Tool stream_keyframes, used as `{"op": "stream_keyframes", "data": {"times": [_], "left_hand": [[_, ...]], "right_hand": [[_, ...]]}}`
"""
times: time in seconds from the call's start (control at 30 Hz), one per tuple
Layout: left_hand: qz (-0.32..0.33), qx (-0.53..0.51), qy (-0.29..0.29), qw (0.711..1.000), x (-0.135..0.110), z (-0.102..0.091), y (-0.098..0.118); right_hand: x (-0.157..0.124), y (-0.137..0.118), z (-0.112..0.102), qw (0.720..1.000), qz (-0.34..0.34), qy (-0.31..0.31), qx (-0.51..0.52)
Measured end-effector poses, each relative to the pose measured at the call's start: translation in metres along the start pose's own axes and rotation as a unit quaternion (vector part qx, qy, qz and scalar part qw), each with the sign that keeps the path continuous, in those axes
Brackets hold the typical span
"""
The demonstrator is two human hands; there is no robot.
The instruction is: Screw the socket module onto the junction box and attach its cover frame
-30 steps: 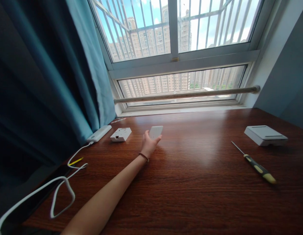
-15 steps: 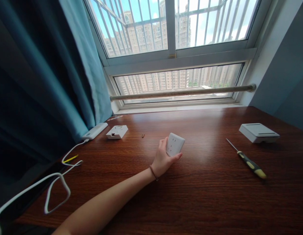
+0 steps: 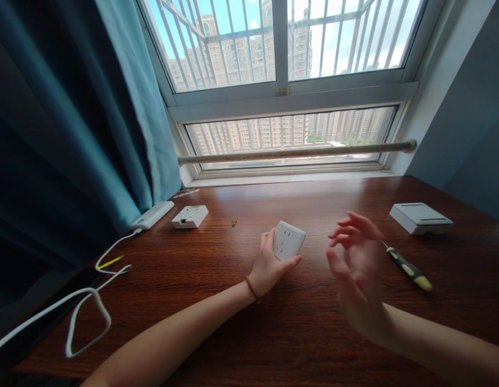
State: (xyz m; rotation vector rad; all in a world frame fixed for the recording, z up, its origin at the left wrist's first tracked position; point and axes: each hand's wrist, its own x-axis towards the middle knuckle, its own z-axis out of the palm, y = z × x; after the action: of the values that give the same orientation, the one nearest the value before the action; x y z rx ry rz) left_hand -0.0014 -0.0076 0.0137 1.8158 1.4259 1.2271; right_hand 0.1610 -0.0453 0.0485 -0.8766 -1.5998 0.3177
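Observation:
My left hand (image 3: 268,266) grips a white square wall socket (image 3: 289,239), tilted up off the wooden desk (image 3: 306,333) with its holes facing me. My right hand (image 3: 356,266) hovers just right of the socket, fingers spread and holding nothing. A screwdriver with a black and yellow handle (image 3: 408,269) lies on the desk just beyond my right hand.
A second white socket part (image 3: 190,216) and a white power bank (image 3: 151,214) with a looping white cable (image 3: 84,301) lie at the left by the teal curtain. Small screws (image 3: 234,222) sit behind the socket. A flat white box (image 3: 419,217) is at the far right.
My left hand took the socket from the back of the desk and drew it nearer to me. My right hand has come into view beside it.

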Motion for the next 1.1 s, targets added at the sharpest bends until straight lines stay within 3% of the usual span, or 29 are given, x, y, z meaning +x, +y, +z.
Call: {"op": "stream_keyframes", "data": {"times": [0.07,0.13,0.27,0.43,0.53,0.73,0.87,1.1], "left_hand": [[-0.017,0.016,0.007,1.0,-0.003,0.003,-0.003],[-0.035,0.032,0.005,0.999,-0.006,0.006,-0.005],[-0.042,0.018,-0.016,0.999,-0.009,0.007,-0.006],[-0.084,-0.108,-0.061,0.989,0.001,0.002,-0.013],[-0.122,-0.128,-0.075,0.981,0.007,-0.001,-0.02],[-0.157,-0.154,-0.091,0.971,0.009,0.0,-0.025],[-0.191,-0.223,-0.113,0.949,0.007,0.002,-0.021],[-0.151,-0.268,-0.221,0.925,0.009,-0.001,-0.02]], "right_hand": [[0.0,0.016,0.018,0.99,0.136,-0.018,0.039],[-0.001,0.035,0.033,0.959,0.256,-0.073,0.092],[-0.002,0.066,0.04,0.936,0.302,-0.127,0.132],[0.006,0.086,0.033,0.9,0.392,-0.062,0.18],[0.009,0.09,0.032,0.895,0.402,-0.084,0.175],[0.007,0.093,0.032,0.916,0.369,-0.102,0.119],[0.007,0.1,0.031,0.93,0.345,-0.115,0.048],[0.011,0.109,0.025,0.937,0.325,-0.13,-0.01]]}}
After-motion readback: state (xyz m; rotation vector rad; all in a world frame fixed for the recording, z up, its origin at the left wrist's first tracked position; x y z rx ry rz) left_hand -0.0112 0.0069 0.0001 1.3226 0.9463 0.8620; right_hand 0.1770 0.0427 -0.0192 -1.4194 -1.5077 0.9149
